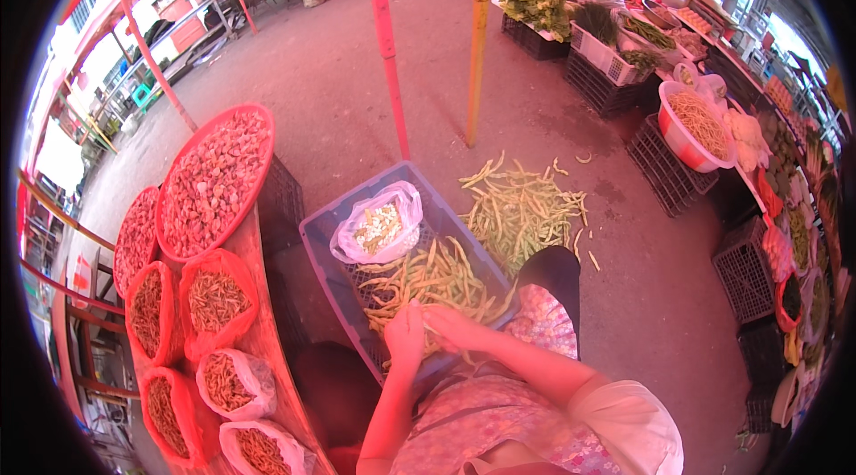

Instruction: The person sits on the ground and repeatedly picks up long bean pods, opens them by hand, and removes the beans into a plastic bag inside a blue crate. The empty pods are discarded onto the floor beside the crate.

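My left hand [406,334] and my right hand [449,329] meet over the near end of a blue plastic crate [328,294]. Their fingertips pinch together around a bean pod [438,307], mostly hidden by the fingers. Under and beyond the hands, many yellowish-green bean pods [435,274] lie loose in the crate. At its far end sits a thin plastic bag [342,244], open at the top, with whitish shelled beans [382,224] and a few yellowish pod pieces inside. A floral apron [468,408] covers my lap behind the hands.
A heap of bean pods [521,214] lies on the ground right of the crate. Left, a wooden table [267,321] bears a round red tray [267,141] and bags of dried goods [217,301]. Two poles [394,94] stand ahead. Vegetable stalls and black crates [672,167] line the right.
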Tool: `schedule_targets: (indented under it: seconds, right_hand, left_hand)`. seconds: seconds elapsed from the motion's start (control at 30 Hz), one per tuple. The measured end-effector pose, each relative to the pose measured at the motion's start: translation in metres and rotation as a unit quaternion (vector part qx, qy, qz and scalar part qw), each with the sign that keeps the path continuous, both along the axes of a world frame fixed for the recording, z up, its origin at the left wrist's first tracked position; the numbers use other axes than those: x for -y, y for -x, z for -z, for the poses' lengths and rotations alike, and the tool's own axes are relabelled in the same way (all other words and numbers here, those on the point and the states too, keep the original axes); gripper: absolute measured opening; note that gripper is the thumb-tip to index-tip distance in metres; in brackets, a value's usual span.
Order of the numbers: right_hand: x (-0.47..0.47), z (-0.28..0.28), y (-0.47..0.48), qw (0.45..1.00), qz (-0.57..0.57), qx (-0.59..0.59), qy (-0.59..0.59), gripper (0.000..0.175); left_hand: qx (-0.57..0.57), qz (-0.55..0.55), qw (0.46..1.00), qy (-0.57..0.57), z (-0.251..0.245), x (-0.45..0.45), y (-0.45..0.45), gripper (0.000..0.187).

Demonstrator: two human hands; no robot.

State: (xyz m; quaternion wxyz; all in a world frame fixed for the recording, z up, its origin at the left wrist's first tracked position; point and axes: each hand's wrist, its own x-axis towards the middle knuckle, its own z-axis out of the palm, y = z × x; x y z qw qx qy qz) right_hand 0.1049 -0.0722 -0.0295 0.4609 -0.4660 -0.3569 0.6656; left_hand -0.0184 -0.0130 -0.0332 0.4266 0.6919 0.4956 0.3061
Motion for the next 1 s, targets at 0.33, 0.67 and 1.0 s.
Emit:
schedule_targets:
  seconds: [0.33,0.67,1.0]
  right_hand:
    - [0.0,0.012,0.006,0.999,0.026,0.035,0.013,0.018]
    - [0.005,0.005,0.012,0.997,0.063,0.012,0.045,0.017]
    - [0.011,0.007,0.01,0.985,-0.014,-0.154,0.072,0.015]
  left_hand:
    - [-0.028,-0.05,0.998,-0.026,-0.002,0.004,-0.003,0.037]
    - [0.019,-0.061,0.998,-0.016,-0.001,-0.002,-0.002,0.036]
    - [0.059,-0.079,0.994,-0.045,-0.01,-0.004,0.001,0.034]
